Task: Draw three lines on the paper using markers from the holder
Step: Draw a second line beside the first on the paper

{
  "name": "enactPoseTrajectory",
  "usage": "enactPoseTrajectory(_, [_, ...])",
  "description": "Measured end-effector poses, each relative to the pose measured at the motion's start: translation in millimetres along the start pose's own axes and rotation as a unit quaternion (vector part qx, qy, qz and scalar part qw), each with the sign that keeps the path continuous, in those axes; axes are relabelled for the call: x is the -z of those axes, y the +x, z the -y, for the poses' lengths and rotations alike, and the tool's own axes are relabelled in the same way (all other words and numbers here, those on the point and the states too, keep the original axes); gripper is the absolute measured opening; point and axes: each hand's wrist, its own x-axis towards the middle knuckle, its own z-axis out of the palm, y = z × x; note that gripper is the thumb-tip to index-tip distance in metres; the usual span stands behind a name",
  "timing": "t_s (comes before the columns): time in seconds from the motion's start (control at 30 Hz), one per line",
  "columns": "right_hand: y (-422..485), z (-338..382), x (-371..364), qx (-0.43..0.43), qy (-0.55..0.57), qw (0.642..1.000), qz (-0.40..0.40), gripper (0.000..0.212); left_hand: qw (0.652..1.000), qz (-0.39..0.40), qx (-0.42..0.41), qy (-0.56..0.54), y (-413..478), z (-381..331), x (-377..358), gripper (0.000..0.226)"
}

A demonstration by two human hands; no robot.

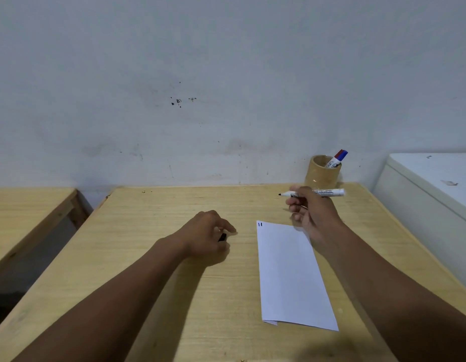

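Resting low on the pale wooden worktop (153, 257), my left hand (208, 236) has its grip curled shut around a small black marker cap (222, 236), only the end of which peeks out between the fingers; I judge I am keeping it there so it can go back on once the stroke is made. Beyond it, off to the side, a second wooden table (30, 212) stands apart across a gap. Moving right, the folded white sheet of paper (291, 275) lies flat near the worktop's right half, its long side running away from me, with two short dark marks (260, 224) at its far left corner, so by my reckoning one line is left to draw. Above the paper's far edge my right hand (311, 212) hangs clear of the sheet, its grip pinching the white-barrelled black marker (315, 193) near the tip end, the barrel held roughly level with the bare nib pointing left, not yet angled down to write. Behind that hand, against the wall, the round tan holder (322, 172) stands upright with a red-and-blue-capped white marker (336, 159) leaning in it. At the far right, a white cabinet (422, 194) butts against the worktop.
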Motion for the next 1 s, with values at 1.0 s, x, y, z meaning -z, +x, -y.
enactPoseTrajectory(1.0, [-23.9, 8.4, 5.7, 0.017, 0.035, 0.997, 0.071, 0.012, 0.733, -0.191, 0.144, -0.637, 60.5, -62.4, 0.7, 0.015])
